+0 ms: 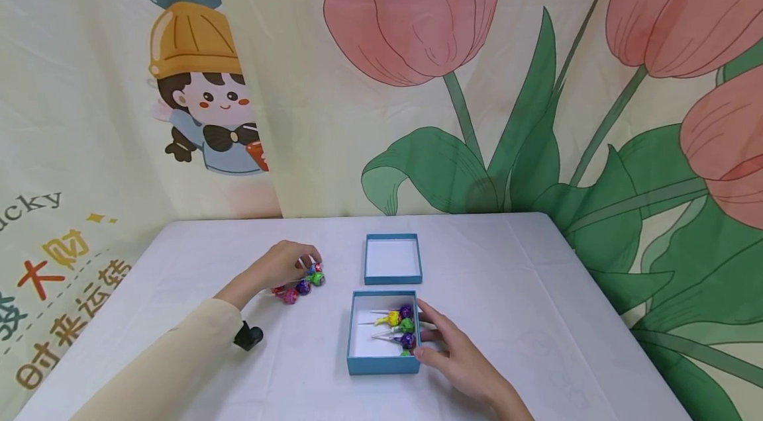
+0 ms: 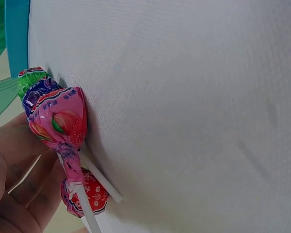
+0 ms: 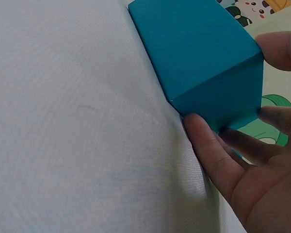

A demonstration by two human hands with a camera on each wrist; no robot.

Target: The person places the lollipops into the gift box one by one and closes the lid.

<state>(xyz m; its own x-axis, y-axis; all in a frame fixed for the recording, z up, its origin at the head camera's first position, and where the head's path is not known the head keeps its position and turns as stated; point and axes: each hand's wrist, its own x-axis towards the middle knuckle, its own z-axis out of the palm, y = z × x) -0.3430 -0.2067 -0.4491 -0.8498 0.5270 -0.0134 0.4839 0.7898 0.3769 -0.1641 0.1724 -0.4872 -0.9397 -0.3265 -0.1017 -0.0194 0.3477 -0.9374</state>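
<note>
My left hand is over a small cluster of wrapped lollipops on the left of the table. Its fingers curl onto a red-and-blue lollipop, mostly hidden in the left wrist view. Beside it lie a green lollipop, a dark blue one, a pink one and a red one. The fingers of my right hand touch the right side of a blue open box, spread along its outer wall. Inside the box, several lollipops lie with sticks pointing left.
Behind the box sits a matching blue lid, white inside face up. A small black object lies near the left forearm. The white-covered table meets a printed cloth backdrop at its far edge.
</note>
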